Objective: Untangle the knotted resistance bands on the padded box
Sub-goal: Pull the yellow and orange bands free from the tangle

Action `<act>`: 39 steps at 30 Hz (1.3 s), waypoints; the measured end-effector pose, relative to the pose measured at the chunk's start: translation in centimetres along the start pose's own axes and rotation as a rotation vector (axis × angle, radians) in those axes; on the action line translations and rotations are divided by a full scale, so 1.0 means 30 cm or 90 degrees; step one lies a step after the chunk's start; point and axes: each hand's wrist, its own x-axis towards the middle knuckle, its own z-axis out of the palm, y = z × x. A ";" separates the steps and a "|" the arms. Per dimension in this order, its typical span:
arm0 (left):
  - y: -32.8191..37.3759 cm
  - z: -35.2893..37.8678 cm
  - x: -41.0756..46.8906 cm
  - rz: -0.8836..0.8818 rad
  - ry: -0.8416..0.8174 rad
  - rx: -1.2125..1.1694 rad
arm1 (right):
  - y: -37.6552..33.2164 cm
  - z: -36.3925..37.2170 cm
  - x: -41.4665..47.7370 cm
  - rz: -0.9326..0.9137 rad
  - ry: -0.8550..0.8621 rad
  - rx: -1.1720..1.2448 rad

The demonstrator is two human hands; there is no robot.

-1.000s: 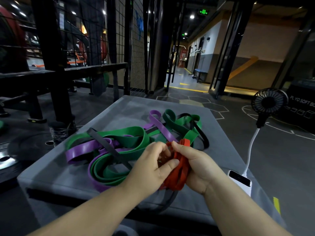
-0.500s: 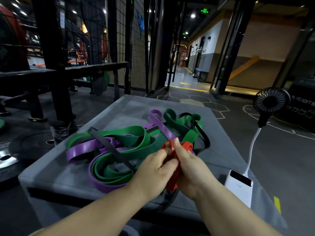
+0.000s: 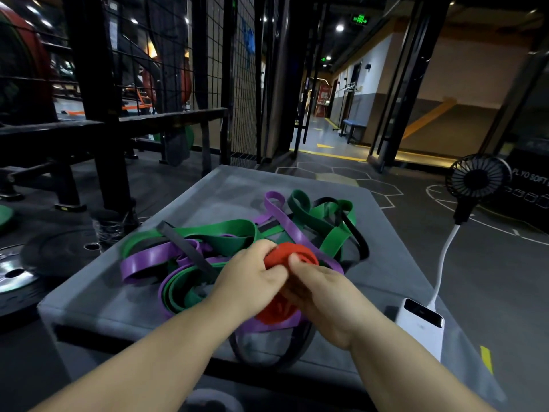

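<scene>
On the box [image 3: 208, 200] the green, purple and black bands [image 3: 231, 230] lie in one knotted heap, so most of the job is left. The red band [image 3: 285, 252] sits at its near edge, pinched by left hand [image 3: 252, 275] and right hand [image 3: 323, 292], apparently being worked free

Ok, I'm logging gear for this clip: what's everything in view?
padded box: one, grey, centre under the bands
red band: one, red, bunched between both hands
green bands: count unclear, green, tangled on box
purple bands: count unclear, purple, among the green
black bands: count unclear, black, right and near edge
power bank: one, white, box's right near corner
fan: one, black on white stalk, right
weight plates: two, dark, floor left
left hand: one, pinching red band
right hand: one, pinching red band
</scene>
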 end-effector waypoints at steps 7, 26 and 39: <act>-0.021 -0.049 0.034 -0.092 -0.008 -0.211 | -0.023 -0.047 -0.021 -0.314 0.192 -0.351; -0.004 -0.058 0.011 -0.003 -0.012 -0.171 | 0.026 -0.053 0.022 -0.182 0.126 -0.183; 0.004 -0.059 0.005 0.012 0.001 -0.142 | 0.009 -0.071 0.028 -0.183 0.125 -0.175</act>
